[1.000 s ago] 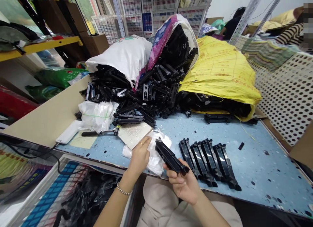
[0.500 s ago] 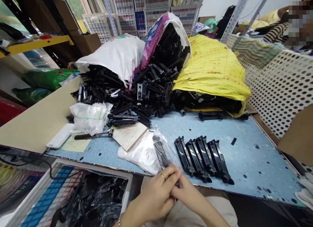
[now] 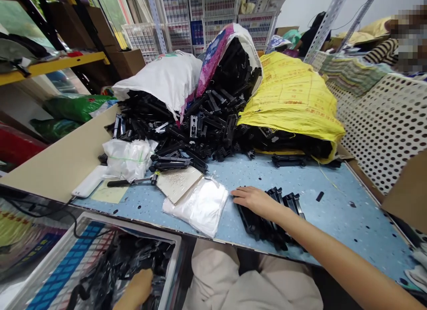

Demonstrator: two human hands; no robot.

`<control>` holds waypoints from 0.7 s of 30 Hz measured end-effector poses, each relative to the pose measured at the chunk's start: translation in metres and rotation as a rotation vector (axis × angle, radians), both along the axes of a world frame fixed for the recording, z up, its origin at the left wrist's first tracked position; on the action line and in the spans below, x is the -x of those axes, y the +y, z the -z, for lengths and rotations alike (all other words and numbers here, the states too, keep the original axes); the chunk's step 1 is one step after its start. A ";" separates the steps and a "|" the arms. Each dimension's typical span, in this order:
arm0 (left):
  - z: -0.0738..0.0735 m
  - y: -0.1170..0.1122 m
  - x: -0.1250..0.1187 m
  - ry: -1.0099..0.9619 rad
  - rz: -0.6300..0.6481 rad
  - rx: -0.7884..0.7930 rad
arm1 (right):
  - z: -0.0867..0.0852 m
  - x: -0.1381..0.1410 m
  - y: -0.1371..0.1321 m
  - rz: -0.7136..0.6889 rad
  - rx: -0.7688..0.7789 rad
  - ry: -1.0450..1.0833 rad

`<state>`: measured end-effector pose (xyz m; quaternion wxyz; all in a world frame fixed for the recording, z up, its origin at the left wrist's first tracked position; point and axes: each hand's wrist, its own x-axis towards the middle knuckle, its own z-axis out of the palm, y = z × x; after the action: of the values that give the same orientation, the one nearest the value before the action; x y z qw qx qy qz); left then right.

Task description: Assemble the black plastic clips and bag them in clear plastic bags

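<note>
My right hand [image 3: 255,199] lies flat, fingers stretched out, on the left end of a row of black plastic parts [image 3: 283,212] on the blue table [image 3: 333,212]. A stack of clear plastic bags [image 3: 198,204] lies just left of it. My left hand [image 3: 138,287] is down in the white crate [image 3: 83,252] below the table edge, among bagged black parts [image 3: 126,265]. Its fingers are hidden there, so what it holds cannot be made out.
A big heap of black plastic parts [image 3: 200,123] spills from white, pink and yellow sacks [image 3: 293,96] at the back. A tied white bag [image 3: 126,156], a screwdriver [image 3: 131,182], a white card [image 3: 176,182] and a white device [image 3: 87,182] lie left. A perforated white panel [image 3: 383,123] stands at the right.
The bagged black part that both hands held at the table edge is gone from view. My left hand dropped into the crate; my right hand moved onto the row of parts.
</note>
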<state>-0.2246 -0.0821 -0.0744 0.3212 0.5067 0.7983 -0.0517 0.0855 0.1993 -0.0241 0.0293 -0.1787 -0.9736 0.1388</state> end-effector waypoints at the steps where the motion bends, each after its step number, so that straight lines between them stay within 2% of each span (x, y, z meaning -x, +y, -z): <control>1: 0.000 0.007 -0.005 0.009 0.003 0.000 | -0.004 0.000 0.004 -0.048 -0.022 -0.006; 2: -0.004 0.017 -0.012 0.011 0.016 -0.006 | -0.009 -0.002 0.007 -0.072 -0.037 0.003; 4: -0.023 0.043 -0.034 -0.016 0.057 -0.101 | -0.020 -0.008 0.010 -0.039 -0.041 0.048; 6: -0.043 0.076 -0.062 -0.080 0.100 -0.387 | -0.028 -0.014 0.007 0.088 0.012 0.123; 8: -0.052 0.111 -0.090 -0.093 0.082 -0.681 | -0.029 -0.015 -0.001 0.254 0.149 0.235; 10: -0.050 0.142 -0.107 -0.096 0.050 -0.762 | -0.023 -0.010 -0.015 0.397 0.383 0.384; 12: -0.040 0.163 -0.109 -0.130 0.035 -0.760 | -0.011 -0.002 -0.031 0.493 0.693 0.542; 15: -0.029 0.176 -0.092 -0.220 0.009 -0.757 | 0.006 0.010 -0.051 0.597 1.120 0.733; 18: -0.028 0.176 -0.075 -0.323 -0.043 -0.765 | 0.012 0.021 -0.062 0.674 1.375 0.873; 21: -0.028 0.173 -0.073 -0.395 -0.097 -0.779 | 0.009 0.035 -0.065 0.700 1.519 0.978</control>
<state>-0.1518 0.0909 -0.0464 0.2547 0.5522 0.7043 0.3663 0.0508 0.1348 -0.0331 0.3476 -0.3524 -0.3962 0.7734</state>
